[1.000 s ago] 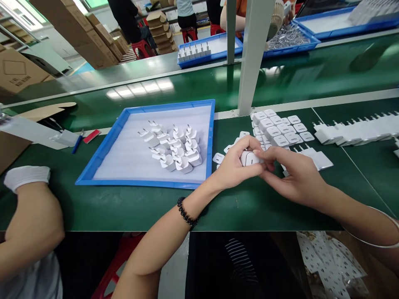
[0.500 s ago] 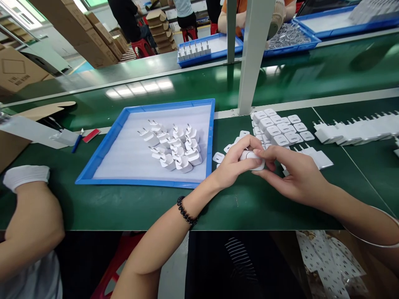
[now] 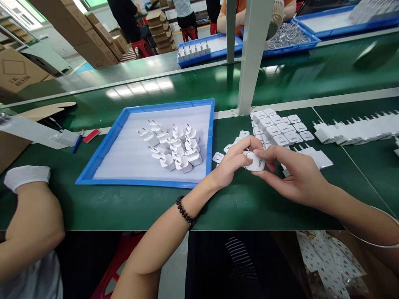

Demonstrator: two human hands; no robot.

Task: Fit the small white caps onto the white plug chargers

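Note:
Both my hands meet over the green belt, right of the blue tray [image 3: 102, 150]. My left hand [image 3: 232, 162] and my right hand [image 3: 293, 174] pinch one small white charger plug [image 3: 256, 162] between their fingertips. Just behind them lies a cluster of white plugs face up [image 3: 280, 128]. Inside the tray, on white foam, stands a group of several white plugs with prongs up [image 3: 174, 145]. A dark bead bracelet [image 3: 185, 211] is on my left wrist.
A row of white plugs [image 3: 358, 131] lies at the right. A white post [image 3: 252, 54] rises behind the plugs. Another person's elbow and white sleeve [image 3: 28, 207] are at the left. Blue trays [image 3: 205, 47], cartons [image 3: 18, 70] and people stand beyond the far belt.
The plug between my fingers has been turned and shifted slightly to the right; both hands stay in the same spot.

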